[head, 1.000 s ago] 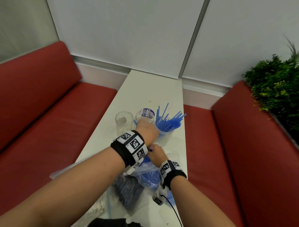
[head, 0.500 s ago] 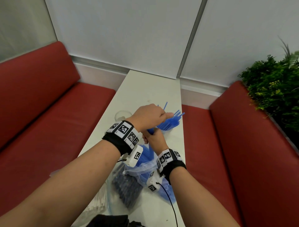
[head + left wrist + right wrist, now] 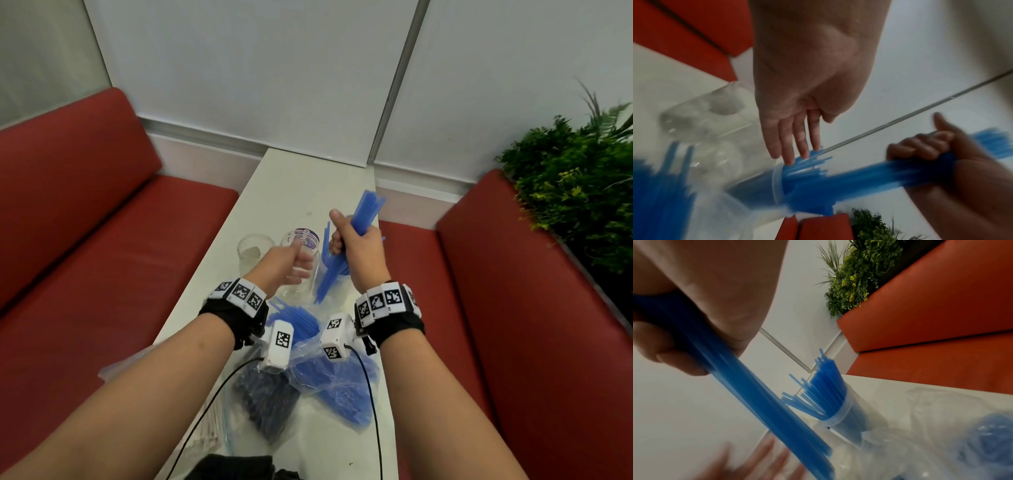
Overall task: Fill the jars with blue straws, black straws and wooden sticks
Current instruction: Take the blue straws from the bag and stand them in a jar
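Bundle of blue straws [image 3: 365, 216] clamped mid-length in right hand [image 3: 359, 255], fingers [image 3: 920, 146] curled tight round it, thumb sticking up free. Held over and just left of the straw-filled jar [image 3: 849, 418], long axis steeply tilted: upper ends up and away past the fist, lower ends down toward the near side of that jar's mouth, fanning slightly. Blurred in both wrist views; lower tips inside the rim or not, impossible to tell. Jar already crowded with standing straws [image 3: 824, 386], some splayed out over its left edge. Left hand [image 3: 287, 269] just left of the jar, holding nothing, fingers [image 3: 795, 146] straight and close together, tips near the splayed ends; contact unclear. Right hand plainly the nearer to the mouth and the only one loaded. Judged next: swing the lower ends rightward and more upright over the mouth, then slide down among the standing ones; little room left, so likely to snag on the splayed ends. Further left of the jar, two clear ones, middle jar [image 3: 301, 250] and far-left jar [image 3: 255, 253], neither holding straws. Nearer than the jar, on the white table [image 3: 301, 178]: bag of blue straws [image 3: 337, 380], bag of black straws [image 3: 270, 401], wooden sticks [image 3: 209, 428] at the left edge.
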`<act>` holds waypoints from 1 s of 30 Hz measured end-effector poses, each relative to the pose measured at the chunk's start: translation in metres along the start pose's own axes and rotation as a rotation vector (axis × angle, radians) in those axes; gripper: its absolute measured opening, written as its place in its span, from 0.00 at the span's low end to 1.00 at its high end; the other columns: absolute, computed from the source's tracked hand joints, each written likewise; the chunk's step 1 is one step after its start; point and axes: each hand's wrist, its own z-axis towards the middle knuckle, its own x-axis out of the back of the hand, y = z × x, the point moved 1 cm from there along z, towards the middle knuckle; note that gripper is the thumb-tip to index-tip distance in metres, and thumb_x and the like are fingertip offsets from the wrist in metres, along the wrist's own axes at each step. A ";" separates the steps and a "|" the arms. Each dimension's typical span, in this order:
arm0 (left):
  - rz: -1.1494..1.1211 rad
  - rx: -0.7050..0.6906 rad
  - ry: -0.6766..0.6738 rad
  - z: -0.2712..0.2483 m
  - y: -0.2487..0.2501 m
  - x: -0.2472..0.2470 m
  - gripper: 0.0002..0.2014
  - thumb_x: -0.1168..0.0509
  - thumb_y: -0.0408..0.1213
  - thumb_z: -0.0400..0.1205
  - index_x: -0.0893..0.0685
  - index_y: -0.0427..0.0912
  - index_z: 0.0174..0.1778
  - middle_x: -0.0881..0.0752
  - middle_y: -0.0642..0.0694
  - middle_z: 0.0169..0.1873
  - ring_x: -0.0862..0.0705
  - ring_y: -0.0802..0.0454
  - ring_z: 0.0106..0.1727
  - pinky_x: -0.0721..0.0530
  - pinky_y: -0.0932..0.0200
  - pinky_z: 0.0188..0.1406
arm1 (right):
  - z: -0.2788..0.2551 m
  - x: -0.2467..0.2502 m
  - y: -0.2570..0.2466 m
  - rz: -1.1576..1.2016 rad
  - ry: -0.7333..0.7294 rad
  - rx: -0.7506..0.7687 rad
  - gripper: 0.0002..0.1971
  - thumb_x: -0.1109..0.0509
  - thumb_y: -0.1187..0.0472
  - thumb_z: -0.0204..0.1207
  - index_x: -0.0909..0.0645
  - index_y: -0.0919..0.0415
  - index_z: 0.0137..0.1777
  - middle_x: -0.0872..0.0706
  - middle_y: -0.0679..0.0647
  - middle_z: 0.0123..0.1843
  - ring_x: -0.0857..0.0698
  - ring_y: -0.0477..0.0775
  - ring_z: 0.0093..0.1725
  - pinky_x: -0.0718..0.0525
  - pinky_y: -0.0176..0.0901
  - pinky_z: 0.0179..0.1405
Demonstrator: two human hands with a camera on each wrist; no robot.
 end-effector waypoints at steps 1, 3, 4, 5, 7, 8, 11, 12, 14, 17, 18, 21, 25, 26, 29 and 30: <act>-0.021 0.072 -0.029 0.001 -0.011 -0.001 0.26 0.50 0.53 0.91 0.15 0.35 0.53 0.12 0.37 0.51 0.13 0.42 0.50 0.18 0.45 0.63 | 0.002 0.000 -0.008 0.033 0.006 0.021 0.20 0.21 0.46 0.75 0.21 0.47 0.24 0.24 0.50 0.24 0.26 0.51 0.25 0.23 0.45 0.32; -0.134 0.196 -0.112 0.002 -0.027 -0.003 0.27 0.50 0.55 0.91 0.17 0.33 0.56 0.13 0.35 0.53 0.13 0.40 0.54 0.19 0.42 0.66 | 0.005 -0.001 -0.021 0.100 0.001 0.045 0.20 0.20 0.46 0.75 0.24 0.45 0.26 0.25 0.50 0.25 0.26 0.51 0.25 0.22 0.44 0.31; -0.233 0.251 -0.161 0.002 -0.033 -0.004 0.29 0.50 0.55 0.90 0.18 0.31 0.59 0.14 0.32 0.55 0.13 0.38 0.56 0.16 0.42 0.64 | 0.005 -0.001 -0.026 0.120 -0.005 0.051 0.20 0.20 0.46 0.75 0.24 0.45 0.26 0.25 0.50 0.25 0.27 0.51 0.26 0.22 0.44 0.31; -0.346 0.300 -0.208 0.001 -0.037 -0.006 0.31 0.49 0.56 0.90 0.19 0.27 0.61 0.14 0.30 0.56 0.11 0.36 0.55 0.12 0.43 0.58 | 0.005 -0.002 -0.028 0.127 -0.012 0.056 0.20 0.20 0.46 0.76 0.25 0.45 0.26 0.25 0.50 0.26 0.27 0.52 0.26 0.22 0.45 0.32; -0.568 0.364 -0.285 0.000 -0.039 -0.011 0.32 0.48 0.54 0.90 0.18 0.22 0.58 0.13 0.26 0.52 0.09 0.33 0.50 0.08 0.43 0.46 | 0.002 -0.003 -0.028 0.099 -0.022 0.066 0.21 0.22 0.45 0.77 0.25 0.46 0.26 0.24 0.51 0.26 0.27 0.54 0.28 0.23 0.50 0.37; -0.656 0.375 -0.307 0.000 -0.038 -0.015 0.31 0.47 0.52 0.90 0.17 0.22 0.55 0.12 0.26 0.49 0.09 0.33 0.47 0.08 0.43 0.44 | 0.001 -0.004 -0.027 0.079 -0.025 0.069 0.22 0.22 0.44 0.77 0.25 0.47 0.25 0.24 0.51 0.26 0.26 0.55 0.29 0.24 0.53 0.40; -0.686 0.353 -0.322 0.002 -0.032 -0.021 0.25 0.42 0.48 0.89 0.15 0.25 0.50 0.10 0.32 0.42 0.08 0.40 0.40 0.07 0.52 0.36 | -0.001 -0.002 -0.024 0.043 -0.021 0.065 0.23 0.23 0.43 0.77 0.24 0.49 0.24 0.22 0.51 0.26 0.24 0.57 0.30 0.24 0.55 0.43; -0.641 0.345 -0.327 0.003 -0.030 -0.022 0.23 0.40 0.48 0.89 0.14 0.27 0.49 0.10 0.35 0.40 0.08 0.44 0.37 0.08 0.57 0.31 | -0.001 -0.001 -0.023 0.038 -0.020 0.064 0.23 0.22 0.43 0.77 0.24 0.49 0.24 0.22 0.51 0.26 0.24 0.56 0.30 0.24 0.56 0.43; -0.549 0.340 -0.344 0.004 -0.027 -0.024 0.21 0.39 0.50 0.88 0.14 0.32 0.47 0.11 0.41 0.36 0.12 0.53 0.29 0.15 0.66 0.21 | 0.001 0.003 -0.023 0.034 -0.022 0.062 0.23 0.22 0.43 0.77 0.23 0.49 0.24 0.21 0.50 0.26 0.24 0.56 0.31 0.24 0.57 0.44; -0.467 0.309 -0.353 0.008 -0.027 -0.027 0.21 0.36 0.54 0.84 0.15 0.36 0.47 0.18 0.47 0.31 0.25 0.60 0.20 0.31 0.71 0.11 | 0.003 0.007 -0.021 0.024 -0.033 0.061 0.23 0.23 0.45 0.78 0.23 0.49 0.24 0.20 0.51 0.26 0.23 0.56 0.30 0.23 0.56 0.44; -0.440 0.292 -0.366 0.009 -0.027 -0.029 0.21 0.36 0.56 0.83 0.16 0.37 0.47 0.22 0.48 0.29 0.31 0.61 0.19 0.36 0.71 0.10 | 0.003 0.009 -0.021 0.018 -0.040 0.061 0.22 0.24 0.46 0.79 0.22 0.49 0.24 0.20 0.52 0.26 0.22 0.56 0.31 0.21 0.55 0.44; -0.365 0.261 -0.383 0.012 -0.029 -0.030 0.22 0.37 0.58 0.83 0.20 0.39 0.44 0.27 0.50 0.27 0.37 0.61 0.18 0.40 0.70 0.10 | 0.007 0.017 -0.021 -0.031 -0.092 0.053 0.20 0.24 0.49 0.80 0.19 0.51 0.27 0.15 0.56 0.30 0.16 0.57 0.35 0.16 0.51 0.47; -0.307 0.220 -0.281 0.027 -0.031 -0.020 0.20 0.38 0.55 0.86 0.21 0.39 0.44 0.28 0.49 0.27 0.37 0.61 0.19 0.39 0.71 0.12 | 0.020 0.039 -0.029 -0.222 -0.217 -0.037 0.13 0.22 0.53 0.79 0.15 0.57 0.34 0.09 0.63 0.41 0.10 0.55 0.44 0.12 0.47 0.48; -0.282 0.204 -0.256 0.031 -0.032 -0.017 0.19 0.38 0.53 0.87 0.21 0.39 0.45 0.27 0.49 0.28 0.35 0.60 0.21 0.37 0.70 0.14 | 0.023 0.045 -0.031 -0.275 -0.259 -0.085 0.12 0.22 0.54 0.78 0.14 0.60 0.37 0.09 0.66 0.45 0.09 0.55 0.45 0.09 0.45 0.47; -0.011 0.151 -0.205 0.040 -0.039 -0.004 0.15 0.41 0.45 0.90 0.18 0.36 0.50 0.19 0.43 0.36 0.22 0.53 0.28 0.23 0.64 0.25 | 0.032 0.059 -0.036 -0.360 -0.351 -0.218 0.13 0.20 0.55 0.77 0.13 0.65 0.42 0.08 0.67 0.51 0.07 0.60 0.48 0.07 0.48 0.47; 0.213 0.124 -0.190 0.042 -0.041 0.002 0.14 0.42 0.42 0.90 0.17 0.35 0.51 0.17 0.40 0.40 0.19 0.50 0.32 0.20 0.61 0.29 | 0.035 0.062 -0.037 -0.399 -0.346 -0.233 0.14 0.20 0.55 0.76 0.14 0.68 0.44 0.08 0.66 0.51 0.07 0.61 0.48 0.07 0.48 0.47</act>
